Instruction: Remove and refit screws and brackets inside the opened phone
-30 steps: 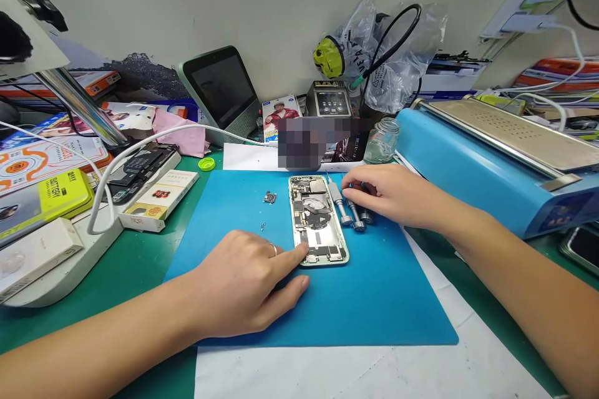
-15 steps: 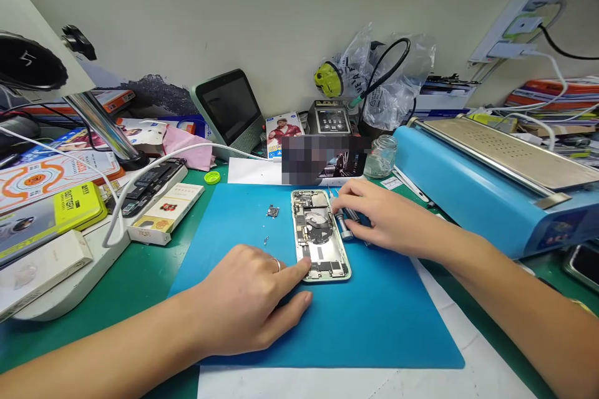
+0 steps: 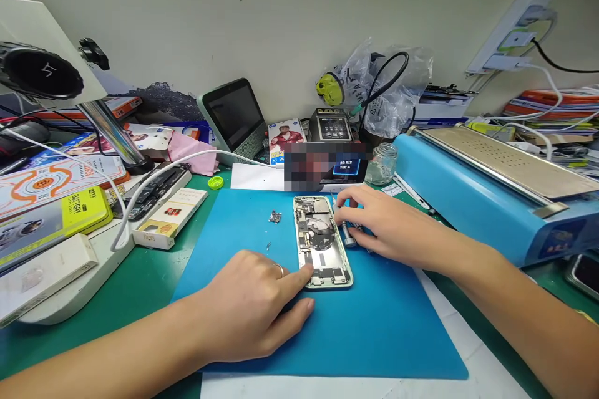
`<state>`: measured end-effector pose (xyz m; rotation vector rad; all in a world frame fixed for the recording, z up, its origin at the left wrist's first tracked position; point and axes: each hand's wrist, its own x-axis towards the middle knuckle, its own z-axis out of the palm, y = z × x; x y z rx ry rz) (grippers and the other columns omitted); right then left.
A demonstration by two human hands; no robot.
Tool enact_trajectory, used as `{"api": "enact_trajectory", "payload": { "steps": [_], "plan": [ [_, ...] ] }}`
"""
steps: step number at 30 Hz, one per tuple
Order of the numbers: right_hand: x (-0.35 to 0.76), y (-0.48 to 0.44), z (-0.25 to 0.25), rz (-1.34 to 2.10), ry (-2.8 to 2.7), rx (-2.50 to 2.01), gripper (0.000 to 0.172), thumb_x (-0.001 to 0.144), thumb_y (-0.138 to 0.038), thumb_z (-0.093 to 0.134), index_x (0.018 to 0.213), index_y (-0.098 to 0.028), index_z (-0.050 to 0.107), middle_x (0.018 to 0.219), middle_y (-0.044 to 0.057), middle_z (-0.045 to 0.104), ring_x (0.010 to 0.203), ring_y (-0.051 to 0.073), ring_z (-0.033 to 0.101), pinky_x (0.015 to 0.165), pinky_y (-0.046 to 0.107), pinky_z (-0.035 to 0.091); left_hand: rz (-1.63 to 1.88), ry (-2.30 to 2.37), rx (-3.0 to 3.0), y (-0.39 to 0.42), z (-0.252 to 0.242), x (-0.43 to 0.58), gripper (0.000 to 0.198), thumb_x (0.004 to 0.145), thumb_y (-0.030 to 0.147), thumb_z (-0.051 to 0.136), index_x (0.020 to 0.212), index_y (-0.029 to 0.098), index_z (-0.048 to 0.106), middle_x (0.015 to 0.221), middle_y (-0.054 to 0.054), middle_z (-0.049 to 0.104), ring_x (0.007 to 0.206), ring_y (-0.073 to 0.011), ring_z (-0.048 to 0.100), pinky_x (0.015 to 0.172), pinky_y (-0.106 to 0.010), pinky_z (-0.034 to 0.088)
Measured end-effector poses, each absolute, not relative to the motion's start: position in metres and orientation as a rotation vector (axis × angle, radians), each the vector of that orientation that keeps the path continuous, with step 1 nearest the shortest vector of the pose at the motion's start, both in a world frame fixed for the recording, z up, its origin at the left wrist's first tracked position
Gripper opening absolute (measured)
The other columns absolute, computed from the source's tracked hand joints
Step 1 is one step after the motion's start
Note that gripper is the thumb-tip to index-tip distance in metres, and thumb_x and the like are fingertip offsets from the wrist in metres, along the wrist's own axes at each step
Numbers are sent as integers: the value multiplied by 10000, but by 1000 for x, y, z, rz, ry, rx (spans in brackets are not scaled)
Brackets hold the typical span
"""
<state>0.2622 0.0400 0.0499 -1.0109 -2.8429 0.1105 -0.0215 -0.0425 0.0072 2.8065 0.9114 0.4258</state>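
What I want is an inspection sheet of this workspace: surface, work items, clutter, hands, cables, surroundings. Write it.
Surface: blue mat over white paper on green tabletop.
Work items: opened phone, internals showing; small component left of it; screwdrivers to its right.
Clutter: boxes at left, green cap, glass jar.
Left hand: index fingertip on the phone's lower left edge.
Right hand: at the screwdrivers; grip unclear.
Cables: white cable arching across the left side.
Surroundings: wall, power strip, blue machine at right.
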Motion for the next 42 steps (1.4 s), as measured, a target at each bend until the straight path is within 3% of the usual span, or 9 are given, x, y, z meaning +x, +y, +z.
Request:
{"api": "enact_trajectory", "payload": {
  "steps": [9, 16, 20, 25, 29, 34, 42],
  "plan": [
    [262, 38, 55, 48, -2916, -954, 223, 988, -184, 518, 1054, -243, 723, 1332, 147, 613, 1122, 321, 643, 860, 454, 539, 421, 912, 2806, -43, 5, -22, 387, 1113, 377, 321, 1188, 182, 646, 702, -14, 681, 550, -214, 612, 516, -392, 263],
    [269, 38, 51, 63, -2919, -957, 193, 1019, -184, 513, 1050, -234, 697, 1451, 141, 578, 1254, 334, 612, 913, 470, 559, 367, 916, 2803, -43, 6, -22, 399, 1114, 372, 312, 1263, 178, 627, 723, -9, 686, 562, -219, 613, 523, -400, 278],
    [266, 39, 48, 92, -2883, -944, 193, 1016, -176, 530, 1072, -236, 704, 1485, 140, 596, 1291, 344, 624, 910, 473, 586, 365, 916, 2802, -43, 6, -21, 393, 1116, 381, 302, 1212, 189, 631, 736, -9, 689, 571, -222, 619, 526, -405, 293],
    [257, 38, 48, 149, -2701, -872, 197, 1042, -207, 502, 1081, -243, 692, 1263, 107, 745, 1084, 291, 740, 807, 422, 632, 354, 923, 2818, -43, 7, -21, 374, 1114, 376, 294, 1100, 199, 624, 714, -12, 675, 559, -217, 617, 523, -404, 297],
    [252, 32, 49, 185, -2383, -795, 197, 1054, -235, 540, 1229, -293, 608, 1150, 58, 773, 1036, 252, 771, 862, 414, 659, 353, 925, 2830, -42, 7, -21, 363, 1109, 375, 296, 1057, 206, 613, 704, -10, 674, 543, -206, 610, 518, -393, 293],
    [248, 28, 48, 269, -2009, -718, 516, 1031, -175, 605, 1458, -378, 397, 1089, 11, 739, 973, 199, 776, 761, 361, 693, 365, 938, 2839, -42, 7, -21, 359, 1107, 386, 317, 1077, 201, 623, 684, -8, 665, 533, -203, 597, 501, -384, 257],
    [224, -7, 64, 398, -1850, -738, 493, 995, -116, 646, 1408, -376, 575, 1028, -14, 762, 932, 179, 784, 739, 319, 693, 420, 916, 2879, -42, 5, -18, 409, 1107, 373, 320, 1243, 150, 635, 677, -4, 664, 518, -219, 590, 486, -400, 260]
  ]
}}
